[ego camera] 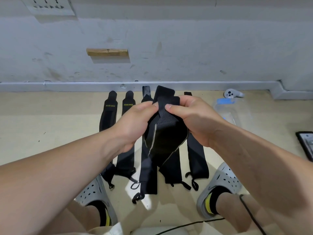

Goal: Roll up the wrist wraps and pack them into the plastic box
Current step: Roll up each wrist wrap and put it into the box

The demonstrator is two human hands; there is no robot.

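Wrist wrap in hand [166,133] – black woven elastic with a thin grey edge stitch, folded over on itself and held up above the floor at the centre of the view. Its fuzzy hook-and-loop end sticks up past the fingers.

Left hand [135,122] and right hand [191,117] are close together, both clamped on the wrap's upper fold. The thumbs press the front face and the fingers curl behind.

Wraps on the floor [108,119]: four long flat black strips lie side by side, running from the wall toward the feet.
- The two left ones have rounded far ends and yellow "XUEYING" lettering.
- Thin cord thumb loops sit at the near ends.
- A fifth strip [172,168] lies below the hands – cannot tell whether it is the held wrap's tail or a separate piece.

Plastic box [225,110]: one, clear and rectangular with a blue latch. It sits on the floor to the right, well apart from the hands.

Beyond the box:
- One white rounded controller [230,94] near the wall.
- One dark flat device [306,145] at the right edge.

Near the body:
- Two grey perforated foam clogs [223,180], worn over black socks with yellow.
- One black cable [250,212] across the right leg.

Beige smooth floor [50,126]. The wall is scuffed and pale, with one small wooden block [107,52] on it.
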